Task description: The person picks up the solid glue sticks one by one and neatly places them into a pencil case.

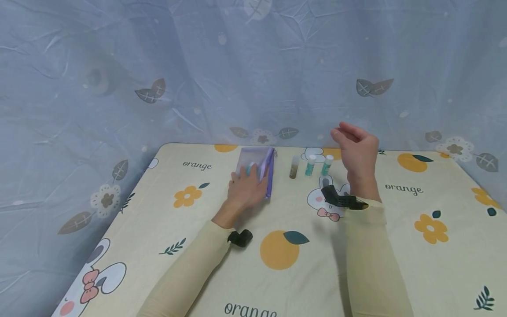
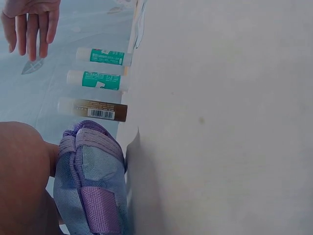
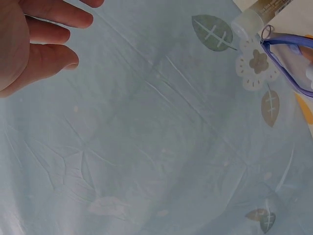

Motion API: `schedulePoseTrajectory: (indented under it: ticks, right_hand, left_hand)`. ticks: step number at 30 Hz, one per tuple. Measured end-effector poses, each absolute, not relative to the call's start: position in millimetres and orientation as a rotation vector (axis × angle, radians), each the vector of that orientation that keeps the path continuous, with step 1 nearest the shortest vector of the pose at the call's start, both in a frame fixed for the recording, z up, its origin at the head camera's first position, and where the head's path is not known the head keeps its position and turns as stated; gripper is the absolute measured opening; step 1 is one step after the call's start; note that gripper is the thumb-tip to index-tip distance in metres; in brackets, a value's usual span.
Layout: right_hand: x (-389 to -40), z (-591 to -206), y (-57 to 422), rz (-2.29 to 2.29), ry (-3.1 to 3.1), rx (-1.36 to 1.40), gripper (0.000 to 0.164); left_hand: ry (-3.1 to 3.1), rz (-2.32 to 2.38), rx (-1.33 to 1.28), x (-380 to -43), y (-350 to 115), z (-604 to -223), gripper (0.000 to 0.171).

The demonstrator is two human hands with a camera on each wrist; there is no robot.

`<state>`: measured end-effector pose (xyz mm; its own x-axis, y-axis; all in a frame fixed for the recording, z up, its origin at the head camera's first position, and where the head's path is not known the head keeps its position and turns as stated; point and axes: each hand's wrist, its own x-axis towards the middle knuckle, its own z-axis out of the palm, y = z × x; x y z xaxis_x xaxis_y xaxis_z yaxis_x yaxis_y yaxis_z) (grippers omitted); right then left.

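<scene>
In the head view my left hand point(image 1: 246, 188) rests on a purple mesh zip pouch point(image 1: 248, 155), fingers spread over it. Something teal shows at the fingertips, partly hidden by them. From the left wrist, the pouch point(image 2: 100, 166) looks bulged, with purple edging. My right hand point(image 1: 359, 152) is raised above the far side of the table and holds nothing; its fingers are loosely extended. Between the hands stand three small capped tubes like glue sticks: a brown one point(image 1: 293, 168) beside the pouch, then a teal one point(image 1: 310, 166) and another teal one point(image 1: 326, 165).
A cream tablecloth point(image 1: 222, 273) printed with oranges, flowers and rabbits covers the table. Just behind its far edge hangs a blue-grey patterned curtain point(image 1: 253, 79). A dark wrist strap point(image 1: 342, 200) sits on the right wrist.
</scene>
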<state>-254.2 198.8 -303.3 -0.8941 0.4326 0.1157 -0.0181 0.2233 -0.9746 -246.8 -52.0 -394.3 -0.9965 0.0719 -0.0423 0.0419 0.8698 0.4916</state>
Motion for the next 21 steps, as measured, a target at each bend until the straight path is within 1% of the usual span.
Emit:
schedulePoseTrajectory:
  ticks: [15, 21]
  right_hand:
    - [-257.9, -311.5, 202.5, 1.740, -2.133, -0.459, 0.050]
    - [-261.1, -318.6, 205.2, 1.753, -2.150, -0.548, 0.052]
  left_hand:
    - [2.980, 0.785, 0.081, -247.3, -53.7, -395.2, 0.071]
    - [2.976, 0.796, 0.095, -246.8, -54.0, -395.4, 0.071]
